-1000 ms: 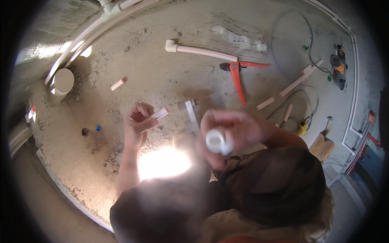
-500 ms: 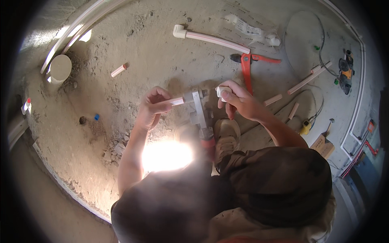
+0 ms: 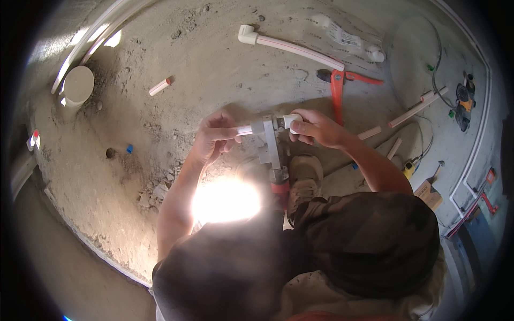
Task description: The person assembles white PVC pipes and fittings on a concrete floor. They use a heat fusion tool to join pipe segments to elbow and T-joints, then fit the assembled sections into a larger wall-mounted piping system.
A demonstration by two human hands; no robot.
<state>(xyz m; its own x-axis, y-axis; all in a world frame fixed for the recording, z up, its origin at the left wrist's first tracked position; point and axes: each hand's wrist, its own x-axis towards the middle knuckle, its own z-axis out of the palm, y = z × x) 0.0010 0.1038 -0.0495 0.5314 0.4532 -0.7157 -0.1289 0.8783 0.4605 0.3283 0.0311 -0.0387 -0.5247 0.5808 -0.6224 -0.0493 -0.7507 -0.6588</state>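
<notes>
Between my hands stands a pipe fusion welder (image 3: 271, 142), with a grey metal heating plate and a red body lower down. My left hand (image 3: 215, 138) pinches a short white plastic pipe (image 3: 244, 130), its end in the socket on the plate's left side. On the opposite side, my right hand (image 3: 316, 128) grips a white pipe elbow (image 3: 289, 121), which is against the die there. How deep either piece sits cannot be made out. A shoe (image 3: 306, 176) is close beside the welder's red body.
Beyond my right hand lie red pipe cutters (image 3: 337, 91) and a long pipe with an elbow end (image 3: 300, 52). Pipe offcuts (image 3: 160, 86), a clear plastic bag (image 3: 342, 37), an orange-black power tool (image 3: 465, 104) and cables are scattered around. A round white upright pipe (image 3: 79, 84) stands far left.
Both hands have closed in on the welder. The pipe's end has gone into the left side, and the elbow has moved left onto the right-hand die. The view has shifted slightly.
</notes>
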